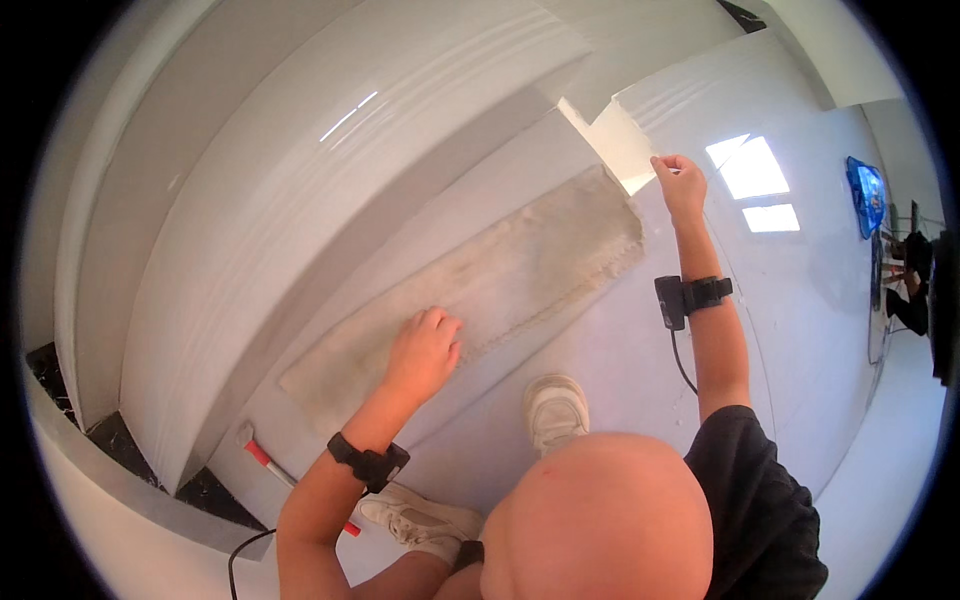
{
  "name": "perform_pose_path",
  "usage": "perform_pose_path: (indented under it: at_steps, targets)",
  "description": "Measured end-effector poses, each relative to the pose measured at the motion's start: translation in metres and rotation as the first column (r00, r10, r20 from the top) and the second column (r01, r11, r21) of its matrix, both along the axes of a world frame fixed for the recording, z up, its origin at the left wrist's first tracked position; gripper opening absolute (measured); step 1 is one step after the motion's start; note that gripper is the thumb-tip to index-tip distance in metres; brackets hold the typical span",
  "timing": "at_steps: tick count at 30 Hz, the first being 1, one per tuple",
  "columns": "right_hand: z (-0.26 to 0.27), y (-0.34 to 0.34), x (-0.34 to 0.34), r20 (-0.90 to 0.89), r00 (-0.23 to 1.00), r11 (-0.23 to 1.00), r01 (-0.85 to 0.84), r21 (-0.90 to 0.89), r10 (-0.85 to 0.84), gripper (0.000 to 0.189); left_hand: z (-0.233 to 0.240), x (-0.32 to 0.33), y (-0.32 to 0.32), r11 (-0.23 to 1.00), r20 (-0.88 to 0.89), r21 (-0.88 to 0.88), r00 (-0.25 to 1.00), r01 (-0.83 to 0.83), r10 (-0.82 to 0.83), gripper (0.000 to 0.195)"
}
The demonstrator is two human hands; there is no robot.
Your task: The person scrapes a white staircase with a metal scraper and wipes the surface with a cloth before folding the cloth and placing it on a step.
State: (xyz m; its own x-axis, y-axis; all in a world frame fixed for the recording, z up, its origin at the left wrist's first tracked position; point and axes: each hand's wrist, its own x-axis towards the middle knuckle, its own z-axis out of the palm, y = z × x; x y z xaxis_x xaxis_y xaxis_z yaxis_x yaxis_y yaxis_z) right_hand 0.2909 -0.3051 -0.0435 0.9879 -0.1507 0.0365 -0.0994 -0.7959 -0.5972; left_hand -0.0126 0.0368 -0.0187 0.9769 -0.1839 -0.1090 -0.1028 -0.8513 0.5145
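Note:
My left hand (426,352) is over the near edge of a long grey, rough-edged strip (480,281) on the pale floor, its fingers loosely bent with nothing visible in them. Whether it touches the strip I cannot tell. My right hand (679,180) is beyond the strip's far right end, thumb and forefinger pinched together beside the edge of a cream-coloured area (619,139). Anything thin between those fingertips is too small to make out. A thin line runs near this hand across the glossy floor. Both my wrists wear black straps with small cabled devices.
Pale stair steps (300,187) curve along the left, with black marble-like pieces (124,448) at their lower ends. A tool with a red-and-silver handle (259,453) lies beside my left forearm. My shoes (556,409) stand near the strip. A blue object (866,196) lies far right.

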Motion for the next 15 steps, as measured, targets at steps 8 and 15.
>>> perform_pose_path:
  at_steps: [8,15]
  targets:
    - [-0.041,-0.023,-0.032,0.085,0.996,0.993,0.000,0.121,-0.010,0.023,0.002,-0.003,-0.001,0.994,-0.049,0.102,0.998,0.044,-0.039,0.036]
    - [-0.023,-0.005,-0.040,0.110,0.994,0.992,-0.041,0.123,0.027,0.021,0.000,-0.004,0.000,0.994,-0.044,0.093,0.998,0.056,-0.052,0.038]
